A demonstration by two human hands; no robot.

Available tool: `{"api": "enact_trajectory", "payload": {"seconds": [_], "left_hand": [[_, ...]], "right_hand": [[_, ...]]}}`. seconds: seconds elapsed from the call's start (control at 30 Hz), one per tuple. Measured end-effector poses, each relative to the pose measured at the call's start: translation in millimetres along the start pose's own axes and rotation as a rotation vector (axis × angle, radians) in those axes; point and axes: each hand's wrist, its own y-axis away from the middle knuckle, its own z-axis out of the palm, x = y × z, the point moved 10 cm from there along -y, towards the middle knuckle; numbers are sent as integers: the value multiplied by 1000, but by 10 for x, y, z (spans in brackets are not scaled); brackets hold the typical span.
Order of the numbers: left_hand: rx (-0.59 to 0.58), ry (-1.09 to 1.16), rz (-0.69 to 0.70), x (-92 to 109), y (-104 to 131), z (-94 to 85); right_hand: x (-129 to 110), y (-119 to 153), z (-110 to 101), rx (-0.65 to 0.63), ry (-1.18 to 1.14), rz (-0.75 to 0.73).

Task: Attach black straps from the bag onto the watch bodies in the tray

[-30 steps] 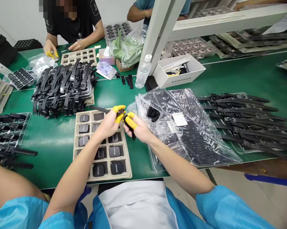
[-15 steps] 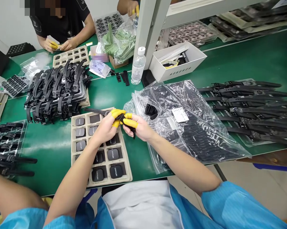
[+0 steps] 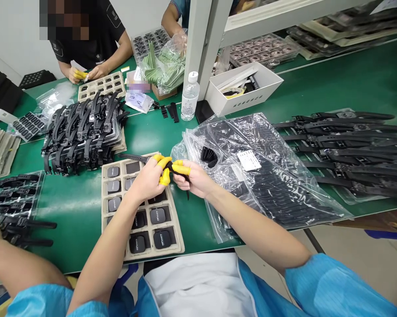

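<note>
Over the tray's upper right corner, my left hand [image 3: 152, 178], with yellow finger cots, is closed on a black watch; its strap [image 3: 131, 156] sticks out to the left, and the fingers hide most of its body. My right hand [image 3: 194, 178], also in yellow cots, pinches a black strap piece [image 3: 187, 179] whose end hangs below the fingers. The two hands nearly meet, and the strap piece reaches the watch; whether they are joined is hidden. Beneath the left hand and forearm lies a beige tray [image 3: 182, 237] with dark square watch-shaped pieces [image 3: 162, 239] in its compartments.
Right of my hands lies a clear bag [image 3: 261, 176] of black straps. Strapped watches lie on the right [image 3: 347, 149] and are heaped at left [image 3: 82, 132]. A water bottle [image 3: 189, 99] and white box [image 3: 244, 90] stand behind. Co-workers' arms [image 3: 119, 57] are across the table and at left.
My left hand's fingers have shifted on the watch, with one cot now lower and bent inward. The right hand keeps its pinch on the strap piece. The whole view has moved slightly.
</note>
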Motion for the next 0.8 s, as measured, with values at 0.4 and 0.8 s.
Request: {"api": "enact_trajectory", "payload": {"seconds": [0.4,0.8], "left_hand": [[82,256,-77,-156,28,-98],[779,992,-451,-740,256,-415]], "right_hand": [[-42,-10,-29,31,126,-68],[143,31,95,-127,268,131]]}}
